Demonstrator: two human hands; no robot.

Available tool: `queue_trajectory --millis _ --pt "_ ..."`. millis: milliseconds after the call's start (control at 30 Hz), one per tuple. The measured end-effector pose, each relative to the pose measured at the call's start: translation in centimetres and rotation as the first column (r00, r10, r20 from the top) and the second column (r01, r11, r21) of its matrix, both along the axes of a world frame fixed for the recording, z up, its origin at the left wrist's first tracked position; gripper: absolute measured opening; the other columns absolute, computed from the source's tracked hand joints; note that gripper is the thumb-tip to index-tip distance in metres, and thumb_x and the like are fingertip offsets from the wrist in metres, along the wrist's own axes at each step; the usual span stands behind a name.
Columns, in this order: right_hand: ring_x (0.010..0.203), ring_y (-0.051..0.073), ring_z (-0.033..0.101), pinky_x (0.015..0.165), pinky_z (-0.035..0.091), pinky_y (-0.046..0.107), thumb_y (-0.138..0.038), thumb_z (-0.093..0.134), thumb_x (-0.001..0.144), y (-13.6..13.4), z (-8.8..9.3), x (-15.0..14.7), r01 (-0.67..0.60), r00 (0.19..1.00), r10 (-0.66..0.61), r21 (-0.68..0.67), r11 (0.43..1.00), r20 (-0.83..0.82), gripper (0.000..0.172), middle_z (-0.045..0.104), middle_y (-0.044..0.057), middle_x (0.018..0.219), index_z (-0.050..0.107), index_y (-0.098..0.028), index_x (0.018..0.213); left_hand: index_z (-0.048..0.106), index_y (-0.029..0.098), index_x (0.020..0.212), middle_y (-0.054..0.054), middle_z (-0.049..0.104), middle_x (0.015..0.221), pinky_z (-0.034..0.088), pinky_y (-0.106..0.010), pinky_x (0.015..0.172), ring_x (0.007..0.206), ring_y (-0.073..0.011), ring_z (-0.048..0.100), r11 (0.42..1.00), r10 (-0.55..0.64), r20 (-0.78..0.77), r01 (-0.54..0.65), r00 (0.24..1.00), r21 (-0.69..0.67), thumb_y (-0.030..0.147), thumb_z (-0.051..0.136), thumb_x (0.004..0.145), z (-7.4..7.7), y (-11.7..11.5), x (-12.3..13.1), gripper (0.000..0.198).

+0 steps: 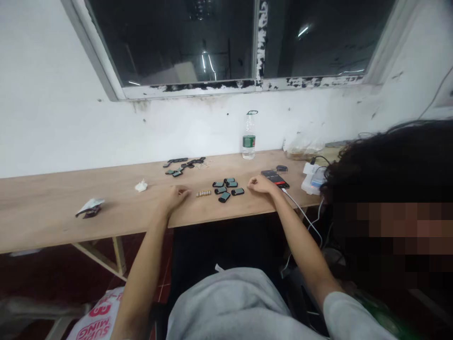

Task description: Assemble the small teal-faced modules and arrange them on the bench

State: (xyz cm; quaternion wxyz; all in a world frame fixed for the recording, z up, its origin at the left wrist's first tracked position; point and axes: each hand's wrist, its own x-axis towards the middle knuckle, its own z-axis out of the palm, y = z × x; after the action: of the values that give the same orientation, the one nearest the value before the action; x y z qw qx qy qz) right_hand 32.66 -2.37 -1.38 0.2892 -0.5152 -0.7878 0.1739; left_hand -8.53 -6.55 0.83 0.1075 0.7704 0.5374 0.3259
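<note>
Grey top (226, 307) nearest us; our hands apart, prob. empty: L hand (179, 193) by tiny brass parts (203, 193), R hand (260, 185) just beside phone (275, 178), black-teal modules (224, 190) between.

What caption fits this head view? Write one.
Left hand and right hand flank dark rectangular devices on a wooden bench beside a smartphone.

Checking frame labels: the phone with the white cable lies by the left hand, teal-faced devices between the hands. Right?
Not quite: the phone lies by the right hand, not the left hand, as the head view shows. The rest stands: the white cable runs from the phone, and the teal-faced devices lie between the hands.
</note>
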Motion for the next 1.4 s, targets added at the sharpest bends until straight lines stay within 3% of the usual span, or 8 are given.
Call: queue_trajectory --millis 233,600,800,900,1033,1133,1267,1400 --pt "0.076 0.018 0.068 0.074 0.049 0.023 -0.019 0.061 0.080 1.4 -1.4 0.2 -0.033 0.999 0.033 -0.027 0.999 -0.011 0.014 0.078 0.006 0.085 0.074 -0.017 0.078 0.076 0.017 0.082 -0.012 0.078 0.094 0.055 -0.037 0.077 0.087 -0.0291 0.069 0.998 0.010 0.011 -0.010 1.000 -0.064 0.058 0.063 0.081 -0.9 0.5 -0.5 0.043" --pt "0.076 0.019 0.067 0.069 0.046 0.024 -0.027 0.063 0.083 1.4 -1.5 -0.1 -0.004 1.000 0.004 -0.013 1.000 0.020 0.014 0.076 0.006 0.082 0.071 -0.017 0.076 0.076 0.017 0.087 -0.013 0.075 0.098 0.056 -0.041 0.079 0.086 -0.0293 0.070 0.997 -0.047 -0.063 0.042 0.997 -0.070 0.062 0.060 0.083 -1.4 1.2 -0.9 0.048" --pt "0.077 0.020 0.068 0.072 0.047 0.026 -0.022 0.063 0.084 1.0 -1.2 -0.4 -0.014 1.000 0.014 0.013 1.000 0.009 0.014 0.077 0.007 0.084 0.073 -0.016 0.078 0.065 0.014 0.128 -0.015 0.067 0.126 0.052 -0.044 0.099 0.112 -0.0320 0.065 1.000 0.004 -0.084 -0.004 0.996 0.000 0.061 0.051 0.090 -1.6 1.0 -0.1 0.062" --pt "0.080 0.021 0.068 0.075 0.049 0.027 -0.026 0.062 0.088 0.3 -0.5 -0.8 -0.061 0.998 0.061 0.026 0.998 -0.013 0.018 0.078 0.009 0.088 0.075 -0.015 0.082 0.059 0.017 0.138 -0.013 0.061 0.138 0.045 -0.045 0.110 0.126 -0.0321 0.058 0.999 0.004 -0.125 0.003 0.992 0.052 0.061 0.042 0.094 -1.7 1.1 0.2 0.064" --pt "0.089 0.022 0.068 0.080 0.050 0.029 -0.039 0.063 0.091 -0.5 0.1 -1.5 -0.217 0.974 0.216 -0.003 0.976 -0.067 0.029 0.078 0.009 0.102 0.078 -0.016 0.100 0.066 0.021 0.130 -0.010 0.062 0.139 0.043 -0.045 0.113 0.128 -0.0324 0.057 0.994 -0.111 -0.188 0.108 0.976 -0.023 0.066 0.049 0.091 -1.7 1.3 0.5 0.062" --pt "0.087 0.022 0.067 0.078 0.049 0.030 -0.047 0.069 0.087 -0.7 0.2 -1.8 -0.253 0.967 0.252 -0.024 0.967 -0.039 0.037 0.077 0.009 0.101 0.077 -0.017 0.108 0.072 0.022 0.122 -0.010 0.066 0.134 0.045 -0.045 0.111 0.123 -0.0319 0.060 0.982 -0.186 -0.192 0.179 0.964 -0.057 0.068 0.052 0.090 -1.6 1.3 0.6 0.059" --pt "0.082 0.021 0.064 0.073 0.048 0.030 -0.048 0.071 0.083 -0.6 0.2 -1.8 -0.294 0.955 0.291 -0.049 0.955 -0.057 0.037 0.074 0.007 0.092 0.076 -0.017 0.103 0.074 0.022 0.117 -0.010 0.068 0.128 0.048 -0.043 0.108 0.117 -0.0304 0.063 0.976 -0.216 -0.170 0.206 0.962 -0.073 0.067 0.052 0.090 -1.6 1.4 0.7 0.057" --pt "0.078 0.019 0.061 0.071 0.047 0.030 -0.049 0.075 0.076 -0.3 -0.1 -1.8 -0.300 0.948 0.294 -0.041 0.953 -0.122 0.035 0.069 0.004 0.085 0.070 -0.017 0.091 0.075 0.021 0.110 -0.011 0.071 0.121 0.050 -0.044 0.104 0.112 -0.0316 0.065 0.985 -0.169 -0.159 0.160 0.973 -0.065 0.067 0.053 0.088 -1.7 1.7 0.5 0.056"
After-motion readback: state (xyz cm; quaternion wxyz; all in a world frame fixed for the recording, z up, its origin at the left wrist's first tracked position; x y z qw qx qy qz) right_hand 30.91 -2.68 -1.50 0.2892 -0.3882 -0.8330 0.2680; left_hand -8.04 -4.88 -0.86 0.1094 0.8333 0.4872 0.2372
